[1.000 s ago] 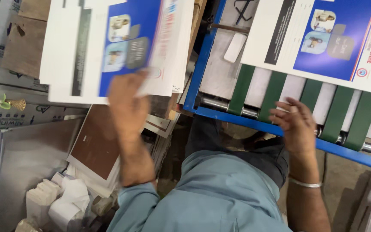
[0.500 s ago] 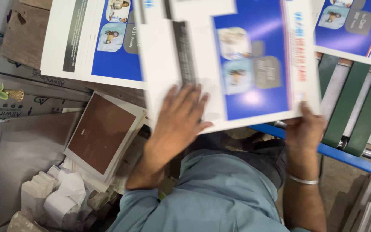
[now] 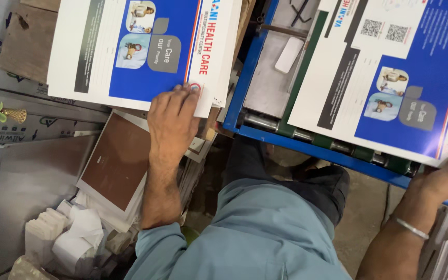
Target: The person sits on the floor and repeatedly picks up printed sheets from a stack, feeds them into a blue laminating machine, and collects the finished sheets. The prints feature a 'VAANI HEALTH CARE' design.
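1. Head view, and the landmark is the blue machine frame (image 3: 307,148) running across the middle. Left of it sits a stack of printed sheets (image 3: 136,49), white with a blue panel.
2. The left hand (image 3: 169,116) lies flat on the near corner of that stack, fingers (image 3: 182,96) spread apart and pressing on the top sheet, not curled round it.
3. On the frame's right side, a second printed sheet (image 3: 390,83) rests tilted over the green bars and metal rollers (image 3: 333,145).
4. The right hand (image 3: 442,181) meets that sheet's near right corner; the fingers are partly out of frame, so I cannot tell whether they pinch it. A metal bangle (image 3: 410,228) circles the wrist.
5. Below the stack, left of the frame: a brown-faced board (image 3: 117,161) and white paper scraps (image 3: 73,236).
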